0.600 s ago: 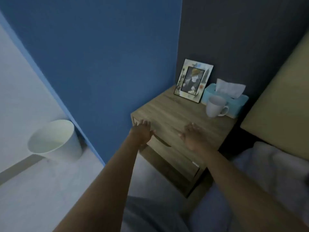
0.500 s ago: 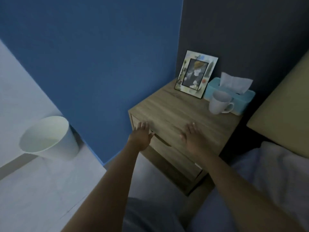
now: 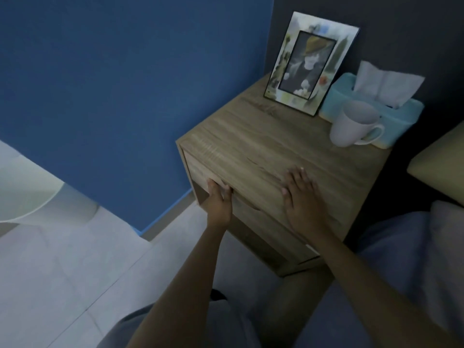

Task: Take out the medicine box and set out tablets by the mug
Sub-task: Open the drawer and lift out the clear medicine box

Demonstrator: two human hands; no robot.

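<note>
A wooden nightstand [image 3: 263, 136] stands against the blue wall. A white mug [image 3: 351, 124] sits at its back right, handle to the right. My left hand [image 3: 219, 202] is at the front left, on the top drawer [image 3: 198, 172]. Its fingertips are tucked into the gap under the top's edge and are hidden there. The drawer looks closed. My right hand [image 3: 300, 194] lies flat on the nightstand top near the front edge, fingers spread, holding nothing. No medicine box or tablets are in view.
Behind the mug stands a teal tissue box [image 3: 399, 121], with a photo frame [image 3: 308, 66] to its left. A lower drawer [image 3: 263, 234] is closed. A white bin [image 3: 25, 187] stands on the floor at left. Bed pillow [image 3: 439, 156] and bedding [image 3: 401, 247] lie at right.
My head has come closer to the nightstand. My left hand has dropped from the top's edge onto the top drawer's front. My right hand has settled flat on the top.
</note>
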